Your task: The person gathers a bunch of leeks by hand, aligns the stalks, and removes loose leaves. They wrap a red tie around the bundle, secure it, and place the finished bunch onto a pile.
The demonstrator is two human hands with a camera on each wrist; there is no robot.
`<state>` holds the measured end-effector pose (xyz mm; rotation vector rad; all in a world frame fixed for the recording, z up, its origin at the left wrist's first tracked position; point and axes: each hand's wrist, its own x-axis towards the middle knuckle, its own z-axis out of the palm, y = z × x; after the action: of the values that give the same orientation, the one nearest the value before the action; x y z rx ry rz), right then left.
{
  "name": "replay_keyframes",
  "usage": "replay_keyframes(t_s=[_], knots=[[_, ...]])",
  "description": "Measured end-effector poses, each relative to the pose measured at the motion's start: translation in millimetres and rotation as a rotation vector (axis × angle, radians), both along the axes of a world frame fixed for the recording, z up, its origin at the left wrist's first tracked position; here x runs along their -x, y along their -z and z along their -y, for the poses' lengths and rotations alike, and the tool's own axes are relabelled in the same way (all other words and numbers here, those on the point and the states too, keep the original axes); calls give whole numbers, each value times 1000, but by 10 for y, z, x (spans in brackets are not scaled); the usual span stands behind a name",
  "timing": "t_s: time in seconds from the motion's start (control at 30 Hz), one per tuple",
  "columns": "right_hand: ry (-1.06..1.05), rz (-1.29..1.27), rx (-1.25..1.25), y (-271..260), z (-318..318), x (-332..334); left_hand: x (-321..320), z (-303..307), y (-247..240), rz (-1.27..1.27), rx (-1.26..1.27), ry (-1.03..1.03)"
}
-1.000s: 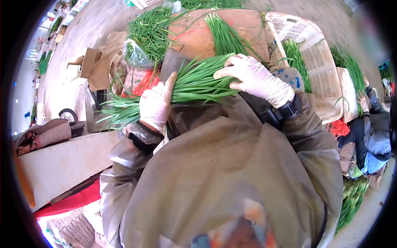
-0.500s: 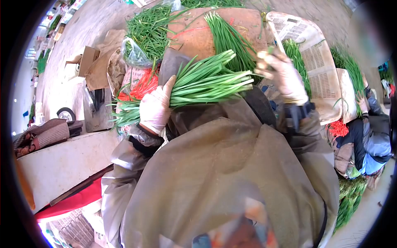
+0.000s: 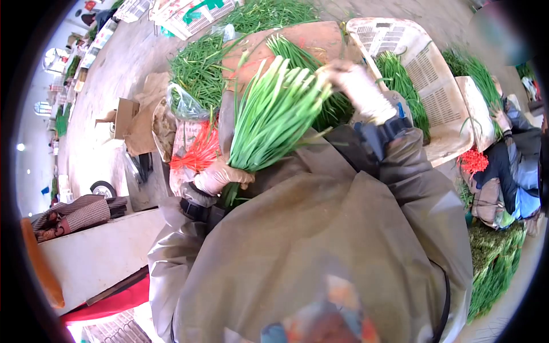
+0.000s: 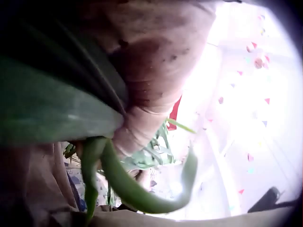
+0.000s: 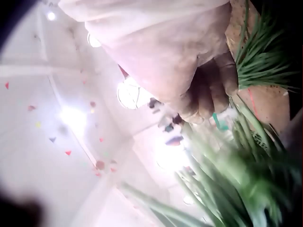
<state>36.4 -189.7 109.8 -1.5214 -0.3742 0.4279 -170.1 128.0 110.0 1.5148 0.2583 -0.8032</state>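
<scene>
Bunch (image 3: 274,117) has swung towards one o'clock, left hand (image 3: 220,178) gripping its leaves. Right hand (image 3: 355,88), two o'clock: fingers curled, grasp indeterminable.

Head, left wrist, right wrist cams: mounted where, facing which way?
Head: on the person's head, forward and down at the green bundle; left hand, right hand, sleeves and torso show.
Left wrist: on that wrist, at the left hand's grip on leaves; part of that hand shows.
Right wrist: on that wrist, past the right hand's bent fingers to the bundle; that hand shows.
Shared: head and right wrist both show bundle, right hand and the bunch on the board.
</scene>
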Motion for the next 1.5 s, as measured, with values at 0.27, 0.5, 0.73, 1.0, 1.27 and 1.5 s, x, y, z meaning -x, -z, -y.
replay_keyframes(t_s=[0.27,0.5,0.73,1.0,1.27,1.5], knots=[[204,228,298,212,441,-52,227,25,75,-12,278,-247],[80,1069,388,-483,-278,422,107,190,78,-15,224,-214],[-181,178,-72,-310,-378,113,107,267,43,-43,81,-14],[422,124,142,130,586,-351,215,287,43,10,131,-98],[-238,34,306,37,-200,216,150,320,107,-59,225,-110],[219,430,1051,148,357,-81,313,169,209,-71,461,-185]])
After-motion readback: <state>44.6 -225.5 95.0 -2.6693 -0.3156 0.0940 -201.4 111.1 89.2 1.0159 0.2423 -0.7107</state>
